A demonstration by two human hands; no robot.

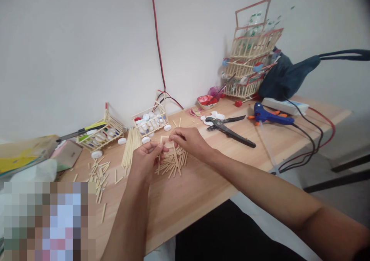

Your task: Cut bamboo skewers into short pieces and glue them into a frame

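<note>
Both hands meet near the middle of the wooden table (pixel 202 176), around a small frame of thin wooden sticks (pixel 165 137). My left hand (pixel 147 156) pinches the frame's left side. On its right side, the fingers of my right hand (pixel 189 140) are closed at the upper corner. A pile of short sticks (pixel 180 161) lies just beneath and behind the hands. Left of them is a bundle of long sticks (pixel 130 147), and farther left are scattered short pieces (pixel 100 172). The fingers partly hide the frame.
Two small stick carts (pixel 101 133) (pixel 150 120) stand by the wall. Black cutters (pixel 228 130), a red paint dish (pixel 207 102) and a blue glue gun (pixel 270 115) with cables lie to the right. Stacked stick baskets (pixel 245 70) stand at the back right.
</note>
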